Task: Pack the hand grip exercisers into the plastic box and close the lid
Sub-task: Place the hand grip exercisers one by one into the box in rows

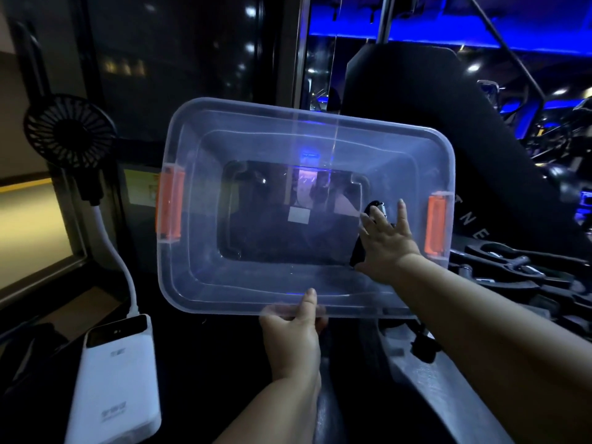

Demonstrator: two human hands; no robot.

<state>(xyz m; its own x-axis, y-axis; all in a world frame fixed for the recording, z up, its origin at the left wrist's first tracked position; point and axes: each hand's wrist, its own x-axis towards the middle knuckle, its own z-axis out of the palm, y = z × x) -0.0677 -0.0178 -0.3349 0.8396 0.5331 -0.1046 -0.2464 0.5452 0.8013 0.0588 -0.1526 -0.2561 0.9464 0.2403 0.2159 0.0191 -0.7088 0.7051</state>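
Clear plastic box (198,277) is held up and tilted, open side facing the person, no lid on it. Left hand (293,338) grasps the box's near long rim at mid-length, thumb (309,299) hooked over the edge to the inside, other fingers curled under the rim. Right hand (389,241) is inside the box at its right end, fingers straight and splayed, not clenched, palm laid over one black hand grip exerciser (376,208). The exerciser's metal spring coil pokes out above the fingers and a black handle shows below the palm, against the box's right inner wall. Can't tell if the thumb pinches it. Orange latches sit on both short ends of the box, the left latch (169,206) and the right latch (435,229). A small pale sticker (299,215) sits on the box bottom. Right of the box, just past the right latch, lies a pile of more exercisers (512,267), dark handles and metal parts, well lower than the box rim. Left of the box stands a small black fan (70,128); below-left of the box lies a white power bank (118,379), with a white cable (125,270) running from it up to the fan.
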